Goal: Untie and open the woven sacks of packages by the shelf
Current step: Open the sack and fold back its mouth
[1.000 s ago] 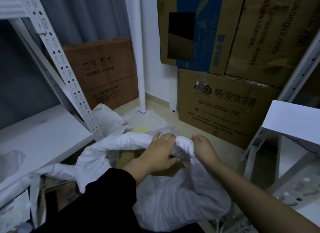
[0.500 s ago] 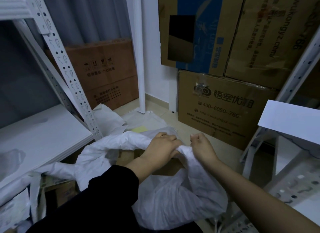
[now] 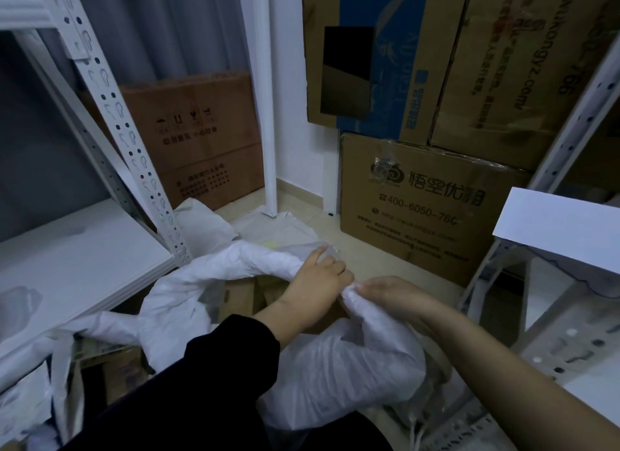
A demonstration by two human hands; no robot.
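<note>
A white woven sack (image 3: pixel 339 380) lies on the floor in front of me, its mouth gaping towards the left. Brown cardboard packages (image 3: pixel 240 298) show inside the opening. My left hand (image 3: pixel 317 282) grips the rolled top rim of the sack from above, fingers curled over the fabric. My right hand (image 3: pixel 389 293) pinches the same rim just to the right, the two hands almost touching. A second white sack (image 3: pixel 40 366) lies crumpled at the lower left under the shelf.
A white metal shelf (image 3: pixel 77 266) with a perforated upright (image 3: pixel 134 148) stands at the left. Large cardboard boxes (image 3: pixel 419 209) are stacked against the wall ahead. Another white rack (image 3: pixel 563 333) stands at the right. A brown box (image 3: pixel 198 141) sits behind the left shelf.
Both hands have shifted slightly along the sack's rim and drawn closer together. The rim is bunched more tightly between them and the sack's mouth has spread a little wider.
</note>
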